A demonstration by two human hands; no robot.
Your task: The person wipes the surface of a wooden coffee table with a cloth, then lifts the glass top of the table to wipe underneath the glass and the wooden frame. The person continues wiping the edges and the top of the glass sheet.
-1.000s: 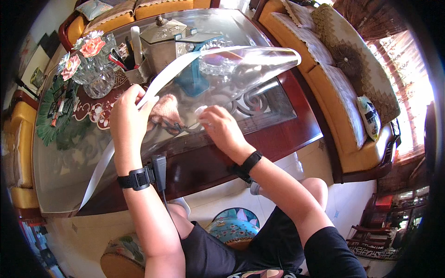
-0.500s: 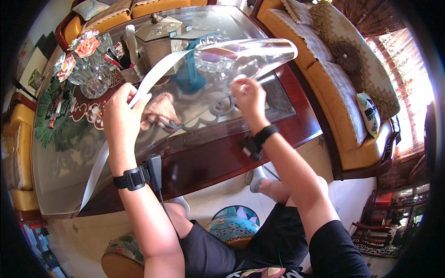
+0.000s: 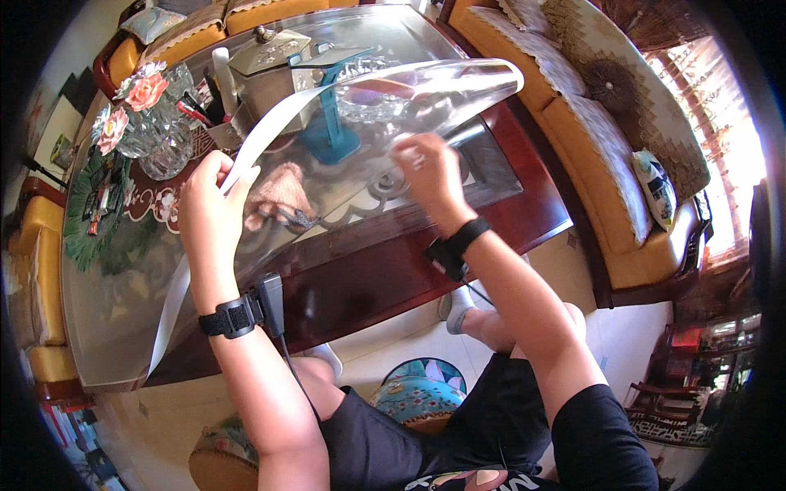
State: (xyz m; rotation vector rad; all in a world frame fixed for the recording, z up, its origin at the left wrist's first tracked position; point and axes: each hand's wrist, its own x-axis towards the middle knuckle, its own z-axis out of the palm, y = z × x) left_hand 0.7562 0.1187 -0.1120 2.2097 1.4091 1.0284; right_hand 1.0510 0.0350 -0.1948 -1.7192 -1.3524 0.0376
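Observation:
A clear plastic table cover (image 3: pixel 483 78) is lifted off the near part of the table (image 3: pixel 385 290), its edge curving up and folding back at the right. My left hand (image 3: pixel 213 192) pinches that raised edge between thumb and fingers. My right hand (image 3: pixel 430 176) hovers over the table's right half, near the folded part of the cover, with its fingers curled together. Anything inside those fingers is too small or blurred to make out. Between my hands a brown fluffy cloth (image 3: pixel 282 190) with a dark grey end lies bunched up.
Beyond the cover stand a blue tablet stand (image 3: pixel 332 139), a hexagonal lidded box (image 3: pixel 266 65) and a glass vase (image 3: pixel 164 147) with pink flowers. A green leaf-shaped mat (image 3: pixel 94 221) lies at the left. A sofa (image 3: pixel 565 123) flanks the right; a round stool (image 3: pixel 422 393) stands below.
My right hand has shifted slightly left and up, still curled. The left hand keeps its pinch on the cover's edge, while the view has moved a little.

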